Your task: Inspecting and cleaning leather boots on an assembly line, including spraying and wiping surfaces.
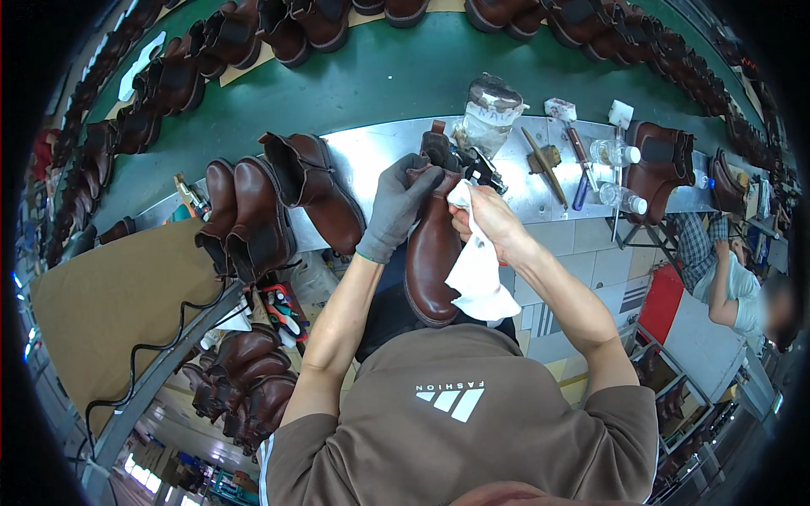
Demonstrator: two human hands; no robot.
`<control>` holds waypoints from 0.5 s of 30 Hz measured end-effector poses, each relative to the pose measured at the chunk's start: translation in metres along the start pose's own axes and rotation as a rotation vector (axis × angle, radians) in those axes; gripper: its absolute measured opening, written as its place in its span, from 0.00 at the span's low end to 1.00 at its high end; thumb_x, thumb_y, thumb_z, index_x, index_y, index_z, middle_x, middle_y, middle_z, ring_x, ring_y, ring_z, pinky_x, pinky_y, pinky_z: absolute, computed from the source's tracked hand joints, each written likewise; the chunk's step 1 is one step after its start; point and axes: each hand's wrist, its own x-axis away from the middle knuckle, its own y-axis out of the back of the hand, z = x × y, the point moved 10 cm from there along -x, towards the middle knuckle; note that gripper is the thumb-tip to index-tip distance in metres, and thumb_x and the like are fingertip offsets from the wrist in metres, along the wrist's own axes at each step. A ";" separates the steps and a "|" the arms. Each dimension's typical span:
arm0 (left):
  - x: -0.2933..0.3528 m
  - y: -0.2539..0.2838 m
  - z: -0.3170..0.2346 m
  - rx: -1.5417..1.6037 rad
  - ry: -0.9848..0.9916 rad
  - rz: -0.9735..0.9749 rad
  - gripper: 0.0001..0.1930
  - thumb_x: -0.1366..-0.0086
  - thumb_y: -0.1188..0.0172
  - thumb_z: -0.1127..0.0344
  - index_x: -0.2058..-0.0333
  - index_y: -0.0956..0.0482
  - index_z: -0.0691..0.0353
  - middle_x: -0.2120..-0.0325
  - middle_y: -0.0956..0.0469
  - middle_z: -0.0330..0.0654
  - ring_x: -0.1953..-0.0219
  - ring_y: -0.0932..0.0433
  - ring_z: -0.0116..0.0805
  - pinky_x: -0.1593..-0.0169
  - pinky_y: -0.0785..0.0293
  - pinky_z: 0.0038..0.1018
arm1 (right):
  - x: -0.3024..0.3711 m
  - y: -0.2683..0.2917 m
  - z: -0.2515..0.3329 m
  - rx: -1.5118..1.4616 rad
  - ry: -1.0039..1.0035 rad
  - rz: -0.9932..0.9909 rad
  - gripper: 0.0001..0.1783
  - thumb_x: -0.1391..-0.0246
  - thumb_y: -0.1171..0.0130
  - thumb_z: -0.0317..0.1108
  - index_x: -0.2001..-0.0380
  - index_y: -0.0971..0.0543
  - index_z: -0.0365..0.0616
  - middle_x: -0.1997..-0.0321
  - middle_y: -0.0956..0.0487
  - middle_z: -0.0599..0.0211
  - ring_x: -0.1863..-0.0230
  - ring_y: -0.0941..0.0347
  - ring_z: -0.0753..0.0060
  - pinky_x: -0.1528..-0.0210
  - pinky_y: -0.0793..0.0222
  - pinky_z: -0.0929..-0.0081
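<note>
A brown leather ankle boot [431,268] hangs in front of me, its toe pointing toward my body. My left hand [400,205], in a grey glove, is closed around the boot's upper near the opening. My bare right hand [491,221] pinches a white cloth [483,280] beside the boot's ankle. The cloth's loose end drapes down along the boot's right side. To the left, another brown boot [316,190] lies on the metal bench strip [364,145], and a pair of brown boots [253,221] stands next to it.
On the bench to the right are a bag-wrapped container [489,114], a brush [545,167], clear bottles [614,153] and a brown boot [656,173]. Rows of boots [316,29] line the green conveyor [384,80]. Another person [734,291] sits at the right. Cardboard [110,295] lies at left.
</note>
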 end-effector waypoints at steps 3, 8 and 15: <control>0.000 -0.001 0.000 0.026 0.004 -0.003 0.08 0.40 0.44 0.67 0.70 0.27 0.68 0.74 0.27 0.36 0.71 0.33 0.19 0.68 0.35 0.18 | -0.002 0.000 -0.010 -0.095 -0.092 0.080 0.15 0.40 0.60 0.37 0.76 0.32 0.41 0.89 0.39 0.78 0.90 0.48 0.86 0.90 0.55 0.84; -0.001 -0.001 -0.001 -0.012 0.006 0.020 0.08 0.40 0.44 0.67 0.69 0.28 0.67 0.74 0.27 0.36 0.71 0.33 0.18 0.68 0.36 0.17 | 0.003 -0.004 -0.005 -0.006 -0.022 0.079 0.14 0.41 0.59 0.37 0.76 0.31 0.40 0.89 0.39 0.77 0.90 0.47 0.86 0.90 0.56 0.84; 0.000 0.013 0.013 0.207 0.055 0.009 0.08 0.40 0.43 0.67 0.66 0.26 0.65 0.71 0.26 0.34 0.69 0.31 0.18 0.65 0.34 0.16 | -0.002 0.025 0.001 0.174 0.032 -0.101 0.16 0.41 0.58 0.40 0.74 0.27 0.40 0.84 0.34 0.78 0.85 0.40 0.86 0.83 0.45 0.86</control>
